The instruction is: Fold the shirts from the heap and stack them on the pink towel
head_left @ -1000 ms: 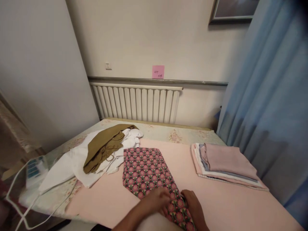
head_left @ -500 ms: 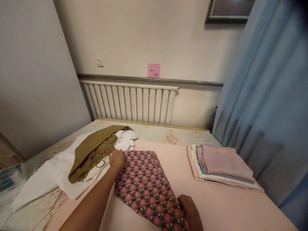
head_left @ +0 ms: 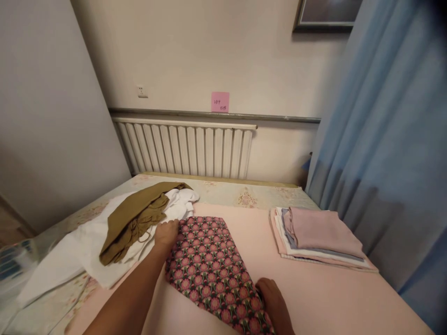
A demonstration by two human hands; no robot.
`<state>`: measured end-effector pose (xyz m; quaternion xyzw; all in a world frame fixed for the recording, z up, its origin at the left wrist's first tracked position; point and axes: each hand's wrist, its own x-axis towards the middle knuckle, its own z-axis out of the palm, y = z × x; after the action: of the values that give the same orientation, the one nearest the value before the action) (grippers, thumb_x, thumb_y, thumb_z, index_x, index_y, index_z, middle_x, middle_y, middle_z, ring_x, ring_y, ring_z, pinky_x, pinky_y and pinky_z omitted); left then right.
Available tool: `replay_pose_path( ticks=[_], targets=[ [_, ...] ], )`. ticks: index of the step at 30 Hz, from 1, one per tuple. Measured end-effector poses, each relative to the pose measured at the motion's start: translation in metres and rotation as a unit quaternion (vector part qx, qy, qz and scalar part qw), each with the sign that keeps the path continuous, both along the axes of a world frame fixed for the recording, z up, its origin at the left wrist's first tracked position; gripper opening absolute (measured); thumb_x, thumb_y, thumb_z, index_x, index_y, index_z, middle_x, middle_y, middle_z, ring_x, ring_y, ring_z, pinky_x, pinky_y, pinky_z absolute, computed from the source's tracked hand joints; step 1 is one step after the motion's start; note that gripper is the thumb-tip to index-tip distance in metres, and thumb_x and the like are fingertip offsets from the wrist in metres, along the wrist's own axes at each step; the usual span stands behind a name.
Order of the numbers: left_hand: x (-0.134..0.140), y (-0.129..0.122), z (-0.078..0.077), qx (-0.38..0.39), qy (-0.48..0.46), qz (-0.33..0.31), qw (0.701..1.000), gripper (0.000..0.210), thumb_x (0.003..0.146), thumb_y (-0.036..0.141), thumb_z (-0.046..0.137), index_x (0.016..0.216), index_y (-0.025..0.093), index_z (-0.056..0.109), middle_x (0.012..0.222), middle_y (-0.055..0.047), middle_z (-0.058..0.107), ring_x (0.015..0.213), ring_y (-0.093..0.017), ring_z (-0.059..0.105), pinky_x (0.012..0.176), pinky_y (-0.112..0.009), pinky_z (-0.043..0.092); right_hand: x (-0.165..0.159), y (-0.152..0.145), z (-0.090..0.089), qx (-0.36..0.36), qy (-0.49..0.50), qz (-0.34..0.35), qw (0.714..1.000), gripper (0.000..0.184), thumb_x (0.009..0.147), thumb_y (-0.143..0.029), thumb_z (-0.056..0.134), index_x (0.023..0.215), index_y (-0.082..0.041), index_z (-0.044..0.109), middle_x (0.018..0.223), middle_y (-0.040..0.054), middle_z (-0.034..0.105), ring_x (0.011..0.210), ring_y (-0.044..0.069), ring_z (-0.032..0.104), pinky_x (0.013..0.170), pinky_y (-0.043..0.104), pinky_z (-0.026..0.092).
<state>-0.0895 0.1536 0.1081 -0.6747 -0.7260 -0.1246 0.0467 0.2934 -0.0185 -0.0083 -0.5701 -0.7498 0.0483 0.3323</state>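
A folded cloth (head_left: 209,260) with a pink flower pattern on a dark ground lies flat in front of me, its near end running out of the bottom of the view. My left hand (head_left: 168,235) is closed on its far left corner, fingers bent over the edge. Lower down, my right hand (head_left: 273,297) grips the cloth's right edge, with its fingertips partly hidden. Both hands rest low, close to the pink sheet (head_left: 303,298) under the cloth.
Left of the cloth, an olive-brown garment (head_left: 134,211) lies rumpled on white clothes (head_left: 75,246). A stack of folded cloths (head_left: 321,232) sits to the right, beside a blue curtain (head_left: 380,139). Behind the bed is a white radiator (head_left: 195,146).
The view has shifted slightly. My left hand's fingers have drawn in a little at the cloth's corner; my right hand and the cloth have barely moved.
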Motion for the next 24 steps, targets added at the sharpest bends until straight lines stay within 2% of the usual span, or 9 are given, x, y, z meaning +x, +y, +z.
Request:
replay_pose_path(
  ticks=[6, 8, 10, 13, 16, 18, 21, 24],
  targets=[
    [0.014, -0.033, 0.020, 0.048, -0.004, -0.053, 0.997, 0.026, 0.084, 0.018, 0.041, 0.097, 0.017, 0.064, 0.095, -0.017, 0.066, 0.095, -0.032, 0.059, 0.088, -0.043, 0.035, 0.000, 0.001, -0.004, 0.006, 0.004, -0.002, 1.000, 0.015, 0.081, -0.013, 0.048, 0.073, -0.023, 0.055, 0.078, 0.0018, 0.059, 0.074, 0.019, 0.052, 0.067, 0.027, 0.039],
    [0.025, -0.052, 0.022, 0.063, -0.010, -0.078, 0.995, 0.026, 0.086, 0.019, 0.038, 0.094, 0.019, 0.063, 0.093, -0.015, 0.065, 0.095, -0.030, 0.058, 0.089, -0.041, 0.036, 0.001, 0.002, -0.007, 0.005, 0.011, -0.003, 1.000, 0.015, 0.080, -0.012, 0.047, 0.072, -0.023, 0.055, 0.077, 0.0017, 0.059, 0.075, 0.018, 0.052, 0.066, 0.026, 0.039],
    [0.039, -0.079, 0.018, 0.072, -0.018, -0.106, 0.992, 0.027, 0.089, 0.020, 0.036, 0.090, 0.021, 0.063, 0.091, -0.012, 0.065, 0.093, -0.028, 0.058, 0.087, -0.038, 0.039, 0.002, 0.003, -0.012, 0.002, 0.018, -0.006, 1.000, 0.016, 0.080, -0.012, 0.046, 0.072, -0.022, 0.055, 0.076, 0.0015, 0.059, 0.074, 0.018, 0.053, 0.067, 0.026, 0.040],
    [0.061, -0.132, -0.003, 0.078, -0.043, -0.158, 0.983, 0.027, 0.090, 0.023, 0.036, 0.091, 0.026, 0.063, 0.090, -0.008, 0.066, 0.090, -0.023, 0.059, 0.082, -0.032, 0.043, 0.005, 0.005, -0.020, -0.001, 0.047, -0.022, 0.999, 0.019, 0.081, -0.012, 0.043, 0.076, -0.022, 0.058, 0.077, 0.0022, 0.060, 0.075, 0.018, 0.055, 0.067, 0.026, 0.043],
    [0.081, -0.188, -0.035, 0.126, -0.161, -0.252, 0.946, 0.029, 0.090, 0.019, 0.037, 0.092, 0.028, 0.064, 0.084, -0.006, 0.066, 0.081, -0.022, 0.060, 0.075, -0.033, 0.045, 0.008, 0.006, -0.025, 0.002, 0.105, -0.035, 0.994, 0.025, 0.081, -0.013, 0.039, 0.084, -0.021, 0.063, 0.082, 0.0047, 0.064, 0.079, 0.019, 0.059, 0.071, 0.027, 0.047],
    [0.092, -0.217, -0.057, 0.146, -0.222, -0.282, 0.922, 0.029, 0.089, 0.017, 0.039, 0.094, 0.030, 0.064, 0.084, -0.005, 0.066, 0.079, -0.020, 0.061, 0.072, -0.031, 0.046, 0.009, 0.006, -0.024, -0.001, 0.143, -0.035, 0.989, 0.027, 0.081, -0.016, 0.039, 0.086, -0.020, 0.065, 0.085, 0.0061, 0.066, 0.083, 0.020, 0.062, 0.076, 0.029, 0.048],
    [0.101, -0.245, -0.081, 0.173, -0.274, -0.296, 0.899, 0.030, 0.089, 0.018, 0.038, 0.096, 0.032, 0.064, 0.083, -0.005, 0.066, 0.077, -0.021, 0.061, 0.070, -0.032, 0.048, 0.008, 0.006, -0.015, -0.036, 0.205, -0.055, 0.977, 0.028, 0.081, -0.022, 0.039, 0.086, -0.020, 0.066, 0.090, 0.0066, 0.069, 0.088, 0.021, 0.063, 0.082, 0.033, 0.048],
    [0.103, -0.258, -0.096, 0.175, -0.292, -0.295, 0.893, 0.030, 0.089, 0.020, 0.037, 0.096, 0.032, 0.063, 0.079, -0.006, 0.064, 0.075, -0.021, 0.060, 0.066, -0.033, 0.048, 0.009, 0.011, 0.000, -0.135, 0.298, -0.087, 0.941, 0.029, 0.082, -0.030, 0.041, 0.091, -0.019, 0.066, 0.092, 0.0063, 0.070, 0.089, 0.022, 0.064, 0.081, 0.033, 0.048]
  ],
)
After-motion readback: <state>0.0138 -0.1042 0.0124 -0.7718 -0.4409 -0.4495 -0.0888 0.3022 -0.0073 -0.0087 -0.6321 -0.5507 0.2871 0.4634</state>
